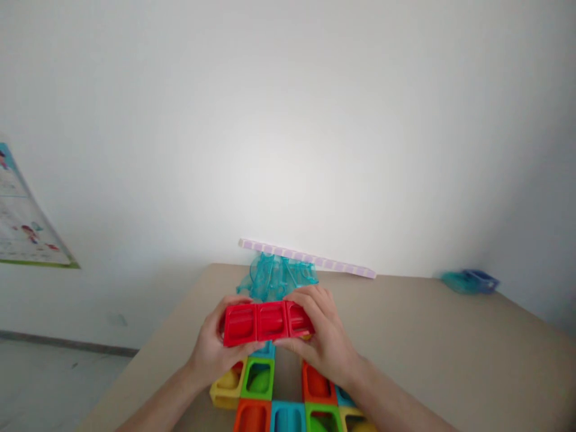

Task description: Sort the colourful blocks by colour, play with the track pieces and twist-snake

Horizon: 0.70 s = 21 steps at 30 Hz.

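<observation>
A row of three joined red toy blocks (pixel 272 320) with hollow open faces is held up between both hands. My left hand (pixel 215 342) grips its left end, thumb along the lower edge and fingers over the top. At the other end my right hand (pixel 324 333) clasps the row the same way. Below the hands, coloured blocks lie on the table: a green block (pixel 260 379), a yellow block (pixel 226 384), an orange block (pixel 317 384) and a light blue block (pixel 288 418). My hands and forearms cover part of them.
Behind the hands sit clear teal plastic pieces (pixel 274 273). A lilac-and-white strip (pixel 310 257) rests above them by the wall. A dark blue container (pixel 481 281) and a teal piece (pixel 458 282) stand at the back right of the table (pixel 396 324). A poster (pixel 27 222) hangs at left.
</observation>
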Available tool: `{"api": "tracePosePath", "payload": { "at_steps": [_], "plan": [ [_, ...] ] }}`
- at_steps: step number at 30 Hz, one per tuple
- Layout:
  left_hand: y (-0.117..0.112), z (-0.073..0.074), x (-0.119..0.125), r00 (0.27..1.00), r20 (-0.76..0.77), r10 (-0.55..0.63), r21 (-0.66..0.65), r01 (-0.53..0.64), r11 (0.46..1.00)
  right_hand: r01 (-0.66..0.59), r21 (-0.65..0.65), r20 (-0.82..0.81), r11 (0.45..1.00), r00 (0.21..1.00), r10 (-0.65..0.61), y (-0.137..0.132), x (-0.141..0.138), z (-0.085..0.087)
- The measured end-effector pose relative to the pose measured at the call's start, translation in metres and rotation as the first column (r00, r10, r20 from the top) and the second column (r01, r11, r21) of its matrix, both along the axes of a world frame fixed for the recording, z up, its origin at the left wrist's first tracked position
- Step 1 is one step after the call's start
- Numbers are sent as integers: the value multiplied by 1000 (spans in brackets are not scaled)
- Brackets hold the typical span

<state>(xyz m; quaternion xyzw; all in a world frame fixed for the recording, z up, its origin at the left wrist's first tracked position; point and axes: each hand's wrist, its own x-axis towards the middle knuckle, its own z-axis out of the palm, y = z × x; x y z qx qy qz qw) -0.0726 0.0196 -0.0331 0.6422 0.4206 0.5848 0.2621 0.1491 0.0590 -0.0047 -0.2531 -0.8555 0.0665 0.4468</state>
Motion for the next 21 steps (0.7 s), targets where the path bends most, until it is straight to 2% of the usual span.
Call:
{"api": "tracePosePath", "payload": {
  "at_steps": [3,6,10,13,15,18,21],
  "plan": [
    [1,-1,0,1000,-5,-19,-73,19,997,92,0,-35,996,995,-92,6,10,2],
    [4,-3,-2,995,-58,-78,-81,73,994,213,-50,-79,976,973,-216,18,41,-7],
    [7,-4,-4,992,-79,-102,-58,98,993,385,-69,-33,920,921,-387,34,123,-39],
    [8,-4,-3,996,-38,-86,-73,83,994,460,-74,144,885,883,-447,45,184,-58],
    [8,-5,-3,997,-14,-71,-75,70,995,492,-65,253,868,850,-463,49,208,-62],
    [9,-6,-4,997,1,-74,-68,74,995,513,-21,310,858,820,-482,48,212,-58],
    [9,-7,-6,995,-23,-100,-63,98,993,508,111,376,854,774,-509,41,189,-52]
  ]
}}
